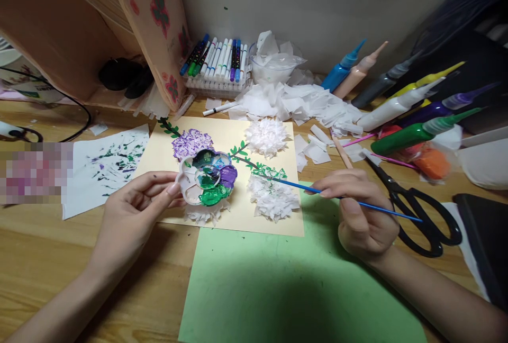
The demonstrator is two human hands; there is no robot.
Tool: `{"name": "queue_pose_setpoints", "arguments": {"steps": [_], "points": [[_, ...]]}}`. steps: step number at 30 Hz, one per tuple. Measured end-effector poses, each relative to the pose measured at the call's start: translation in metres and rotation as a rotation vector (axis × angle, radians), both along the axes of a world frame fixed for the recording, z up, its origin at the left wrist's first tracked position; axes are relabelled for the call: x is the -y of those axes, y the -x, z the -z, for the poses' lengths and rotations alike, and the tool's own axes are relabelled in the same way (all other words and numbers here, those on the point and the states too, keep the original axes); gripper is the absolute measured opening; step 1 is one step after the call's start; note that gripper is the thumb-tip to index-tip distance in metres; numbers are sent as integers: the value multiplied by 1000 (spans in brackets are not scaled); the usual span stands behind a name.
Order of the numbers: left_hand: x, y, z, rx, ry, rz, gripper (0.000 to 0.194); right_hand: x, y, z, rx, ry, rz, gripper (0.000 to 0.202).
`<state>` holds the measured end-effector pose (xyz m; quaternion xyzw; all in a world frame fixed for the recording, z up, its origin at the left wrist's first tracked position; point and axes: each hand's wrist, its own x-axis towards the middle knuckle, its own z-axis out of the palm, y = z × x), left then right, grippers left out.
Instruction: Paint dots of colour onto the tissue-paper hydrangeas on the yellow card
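Note:
My left hand (138, 205) pinches the edge of a flower-shaped paint palette (186, 167), its wells filled with green, purple and dark paint. The palette is over a cream sheet (234, 222), covering part of it. In my right hand (363, 210) is a thin blue paintbrush (301, 186). Its tip meets the top of a white tissue-paper flower (273, 200), where green paint shows. Another white flower (266, 136) sits above, and a purple-painted one (192, 143) is at the upper left. A further white flower (208, 213) is partly hidden under the palette. Painted green leafy stems (238, 150) run between them.
A green sheet (278, 285) lies in front. Black scissors (413, 205) rest at the right, near several paint bottles (405, 104). Tissue scraps (293, 102), a marker set (218, 62) and a plastic bowl (273, 65) stand behind. A paint-smeared paper (109, 168) is at the left.

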<state>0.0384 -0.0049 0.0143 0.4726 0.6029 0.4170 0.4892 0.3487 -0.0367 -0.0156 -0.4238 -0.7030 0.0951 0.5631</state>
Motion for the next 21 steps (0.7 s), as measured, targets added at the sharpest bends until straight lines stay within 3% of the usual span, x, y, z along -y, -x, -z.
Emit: {"name": "queue_pose_setpoints", "arguments": {"steps": [13, 21], "points": [[0, 1, 1, -6, -19, -2, 24, 1, 0, -1, -4, 70, -23, 21], [3, -6, -6, -4, 37, 16, 23, 4, -3, -2, 40, 113, 9, 20]]}}
